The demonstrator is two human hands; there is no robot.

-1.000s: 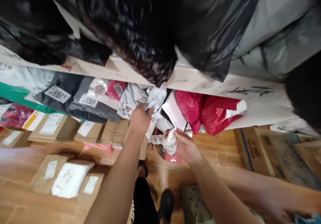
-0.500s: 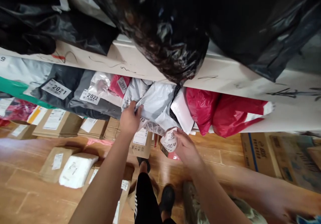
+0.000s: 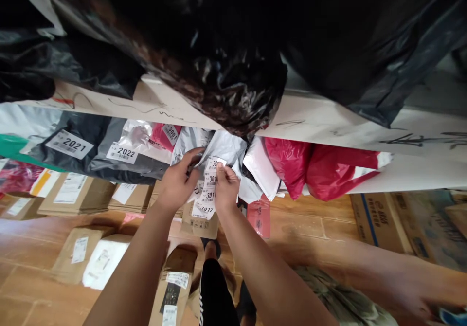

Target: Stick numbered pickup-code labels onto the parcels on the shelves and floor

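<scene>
A strip of white number stickers (image 3: 207, 194), with 3010 and 3012 legible, hangs from my right hand (image 3: 226, 187). That hand is closed, pinching the strip near its top sticker, which lies over the front of a pale grey plastic mailer (image 3: 226, 146). My left hand (image 3: 177, 184) curls at the left edge of this mailer, gripping its plastic; part of its fingertips is hidden. Beside it on the lower shelf are a pink parcel labelled 3001 (image 3: 170, 134) and a dark grey mailer labelled 2022 (image 3: 126, 153).
Black plastic bags (image 3: 219, 73) bulge over the upper shelf edge (image 3: 310, 114). To the right are a white packet (image 3: 261, 165) and red bags (image 3: 339, 170). Cardboard boxes (image 3: 80, 192) and a white parcel (image 3: 104, 260) sit below on the wooden floor (image 3: 306, 228).
My right hand has moved left and up, bringing the sticker strip from beside the shelf to the mailer's front. My left hand stays at the mailer, shifted slightly left in view.
</scene>
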